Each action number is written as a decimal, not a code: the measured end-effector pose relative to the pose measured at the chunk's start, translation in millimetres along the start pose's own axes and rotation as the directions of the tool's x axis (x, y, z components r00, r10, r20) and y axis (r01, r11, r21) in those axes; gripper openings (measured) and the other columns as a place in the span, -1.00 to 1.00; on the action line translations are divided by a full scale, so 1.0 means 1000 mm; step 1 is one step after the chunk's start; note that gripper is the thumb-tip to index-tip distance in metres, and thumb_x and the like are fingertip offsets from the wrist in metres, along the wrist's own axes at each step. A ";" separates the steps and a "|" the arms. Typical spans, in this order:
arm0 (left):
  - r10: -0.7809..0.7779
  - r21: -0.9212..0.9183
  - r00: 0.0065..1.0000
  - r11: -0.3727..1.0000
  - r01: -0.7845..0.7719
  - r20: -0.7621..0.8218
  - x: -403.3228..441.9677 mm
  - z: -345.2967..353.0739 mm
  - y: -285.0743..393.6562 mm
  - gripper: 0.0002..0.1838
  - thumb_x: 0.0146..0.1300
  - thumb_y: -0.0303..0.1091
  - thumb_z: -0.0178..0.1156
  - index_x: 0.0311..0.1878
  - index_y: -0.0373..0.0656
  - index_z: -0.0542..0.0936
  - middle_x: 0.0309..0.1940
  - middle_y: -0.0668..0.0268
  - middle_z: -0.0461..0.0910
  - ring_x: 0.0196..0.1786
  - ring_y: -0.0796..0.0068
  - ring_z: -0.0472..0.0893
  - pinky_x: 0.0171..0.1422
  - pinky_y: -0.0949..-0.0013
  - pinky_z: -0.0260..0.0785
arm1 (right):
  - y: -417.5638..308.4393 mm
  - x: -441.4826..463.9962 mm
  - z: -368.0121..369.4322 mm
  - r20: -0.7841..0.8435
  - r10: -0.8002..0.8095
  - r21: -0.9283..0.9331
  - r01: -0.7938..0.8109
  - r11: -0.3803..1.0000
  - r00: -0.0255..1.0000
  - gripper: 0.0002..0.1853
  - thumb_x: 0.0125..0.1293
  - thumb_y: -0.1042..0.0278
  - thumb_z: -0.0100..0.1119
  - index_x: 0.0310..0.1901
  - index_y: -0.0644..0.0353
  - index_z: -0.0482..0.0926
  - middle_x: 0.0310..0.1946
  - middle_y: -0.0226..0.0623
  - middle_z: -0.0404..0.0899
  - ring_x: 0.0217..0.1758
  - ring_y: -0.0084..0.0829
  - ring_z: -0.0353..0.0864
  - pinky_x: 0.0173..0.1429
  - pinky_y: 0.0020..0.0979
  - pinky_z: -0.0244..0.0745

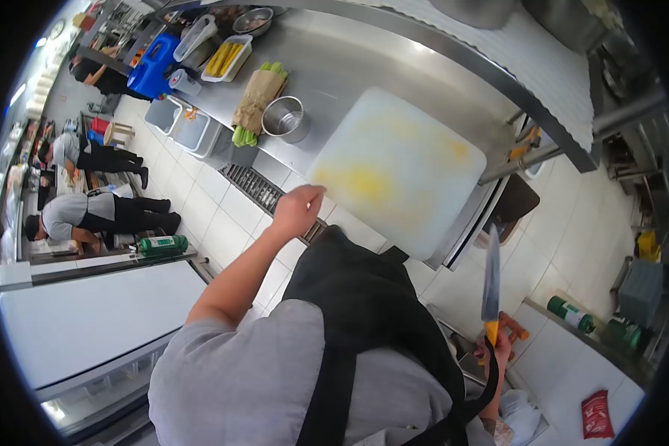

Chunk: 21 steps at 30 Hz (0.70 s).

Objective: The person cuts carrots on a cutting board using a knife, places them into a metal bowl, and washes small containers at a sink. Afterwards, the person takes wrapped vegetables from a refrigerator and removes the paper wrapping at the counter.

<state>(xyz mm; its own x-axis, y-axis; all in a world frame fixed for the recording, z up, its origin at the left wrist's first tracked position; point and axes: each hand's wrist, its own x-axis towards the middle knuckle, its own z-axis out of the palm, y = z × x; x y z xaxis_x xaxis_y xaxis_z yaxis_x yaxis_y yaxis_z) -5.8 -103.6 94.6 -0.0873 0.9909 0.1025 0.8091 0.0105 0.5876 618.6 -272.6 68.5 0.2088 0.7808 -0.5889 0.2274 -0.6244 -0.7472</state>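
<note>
A knife with a long blade and a yellow handle points up from my right hand, which is closed on the handle at the lower right. Orange-brown pieces show beside that hand; whether I hold them I cannot tell. My left hand has its fingers drawn together near the left corner of a white cutting board with yellow stains. Whether anything is between its fingers is too small to tell. On the steel counter, a metal bowl sits beside paper-wrapped green stalks.
Yellow items fill a white tray near a blue jug. A metal shelf edge crosses above the counter. White bins stand below it. Several people work at the left, one bending over a counter. Green cylinders are lower right.
</note>
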 end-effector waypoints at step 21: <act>-0.111 -0.219 0.992 0.968 0.120 0.050 0.110 -0.053 -0.184 -0.39 0.33 -0.43 0.32 0.46 -0.06 0.46 0.20 0.02 0.65 0.14 0.00 0.70 0.20 0.06 0.58 | -0.213 0.137 0.326 0.027 -0.566 -0.775 0.374 0.509 0.824 -0.44 0.33 0.48 0.29 0.37 0.25 0.47 0.07 0.15 0.51 0.20 0.21 0.52 0.31 0.04 0.46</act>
<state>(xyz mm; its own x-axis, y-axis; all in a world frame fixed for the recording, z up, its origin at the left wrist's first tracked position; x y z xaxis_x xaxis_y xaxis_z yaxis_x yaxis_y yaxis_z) -195.5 -3.7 40.3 -0.1475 0.9891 -0.0043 0.6456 0.0996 0.7572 288.8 -25.3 46.9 0.0179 0.9973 -0.0708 0.9313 -0.0424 -0.3617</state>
